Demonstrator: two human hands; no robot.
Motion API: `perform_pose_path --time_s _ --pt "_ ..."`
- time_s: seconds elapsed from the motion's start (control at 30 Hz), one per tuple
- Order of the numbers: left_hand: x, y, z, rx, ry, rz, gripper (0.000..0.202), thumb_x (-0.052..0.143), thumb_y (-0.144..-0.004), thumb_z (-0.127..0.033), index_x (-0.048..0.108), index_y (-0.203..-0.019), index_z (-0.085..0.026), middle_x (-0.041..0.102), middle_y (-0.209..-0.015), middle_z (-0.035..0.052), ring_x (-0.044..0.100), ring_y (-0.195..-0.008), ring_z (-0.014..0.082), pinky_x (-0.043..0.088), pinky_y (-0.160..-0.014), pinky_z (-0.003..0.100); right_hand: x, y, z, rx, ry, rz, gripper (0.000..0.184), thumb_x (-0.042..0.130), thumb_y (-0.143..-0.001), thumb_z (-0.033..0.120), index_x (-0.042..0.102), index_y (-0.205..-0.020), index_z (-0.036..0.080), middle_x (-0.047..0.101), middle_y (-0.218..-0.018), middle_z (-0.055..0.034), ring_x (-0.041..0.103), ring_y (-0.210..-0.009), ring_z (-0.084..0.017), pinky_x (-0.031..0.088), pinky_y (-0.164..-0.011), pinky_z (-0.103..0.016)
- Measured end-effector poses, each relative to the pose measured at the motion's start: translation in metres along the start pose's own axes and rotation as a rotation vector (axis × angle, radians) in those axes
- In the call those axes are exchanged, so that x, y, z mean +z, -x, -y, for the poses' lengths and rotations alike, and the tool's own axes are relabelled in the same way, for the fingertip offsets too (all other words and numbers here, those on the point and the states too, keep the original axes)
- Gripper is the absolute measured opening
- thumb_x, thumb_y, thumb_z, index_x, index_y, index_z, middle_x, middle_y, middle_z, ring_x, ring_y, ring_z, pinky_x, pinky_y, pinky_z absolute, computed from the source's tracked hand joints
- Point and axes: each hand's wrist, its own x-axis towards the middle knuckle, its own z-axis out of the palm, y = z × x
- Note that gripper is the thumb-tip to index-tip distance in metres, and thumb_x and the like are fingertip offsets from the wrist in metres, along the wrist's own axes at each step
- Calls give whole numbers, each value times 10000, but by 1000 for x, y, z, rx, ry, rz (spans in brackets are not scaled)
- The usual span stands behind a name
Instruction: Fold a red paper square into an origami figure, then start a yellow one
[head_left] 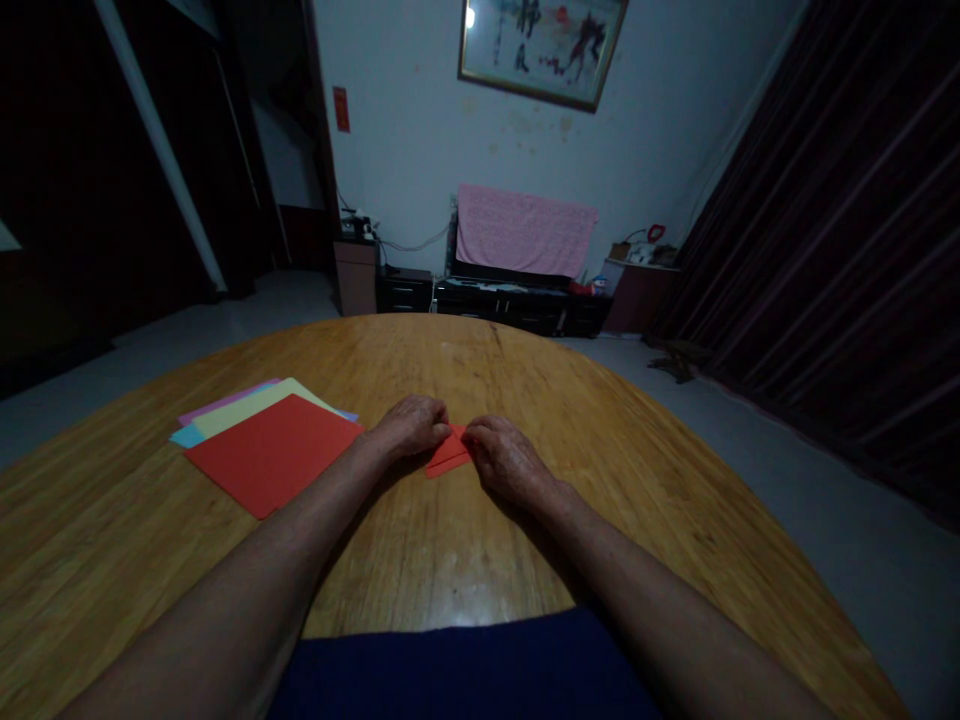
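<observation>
The room was dim, with a pale wall at the back, a framed picture (pixel 541 50) hung high on it and a dark striped curtain (pixel 825 250) down the right side. Below the picture, a pink cloth (pixel 525 232) was draped over a dark, flat object on a low black cabinet (pixel 495 303). In front of all this spread a rounded wooden bench (pixel 480 560), its grain running lengthwise away from the person.

A small piece of folded red paper (pixel 448 462) lay near the middle of the bench, between the two hands, with crease or layer lines across it. The left hand (pixel 411 424) had its fingers bent and grasping the paper at its upper left. The right hand (pixel 510 458) came in from the other side, its fingers curled and pinching the upper right edge.

To the left, beside the left forearm, lay a stack of flat sheets: a large red sheet (pixel 276 452) on top, partly hidden by that arm, with a pale yellow sheet (pixel 247 408) under it and blue and pink edges showing beyond.
</observation>
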Motion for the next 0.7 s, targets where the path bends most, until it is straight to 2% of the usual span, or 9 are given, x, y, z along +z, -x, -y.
perform_pose_path --time_s 0.2,0.43,0.57,0.7 --pt "0 -1 1 26 -13 8 347 521 -804 -311 667 -1089 -177 710 -1046 95 634 -936 224 445 -763 292 -3 1 -1 41 15 24 200 478 -874 95 650 -963 144 636 -997 -105 567 -939 -185 442 -858 -308" --pt "0 -1 5 84 2 13 335 504 -804 -291 690 -1064 -189 720 -997 85 634 -903 215 440 -763 293 -8 -1 1 26 2 47 201 482 -860 103 660 -946 138 632 -992 -104 563 -932 -184 437 -861 -306" --pt "2 -1 6 98 21 2 342 506 -802 -284 684 -1076 -180 715 -1002 89 627 -897 210 437 -758 290 -18 0 4 18 -42 103 146 534 -828 126 660 -900 142 627 -973 -92 558 -910 -181 437 -847 -306" --pt "5 -3 4 90 63 -2 292 509 -787 -248 703 -995 -182 717 -911 63 622 -819 180 424 -706 264 -30 0 5 1 -129 184 172 537 -814 98 667 -912 152 618 -980 -84 558 -909 -173 441 -843 -303"
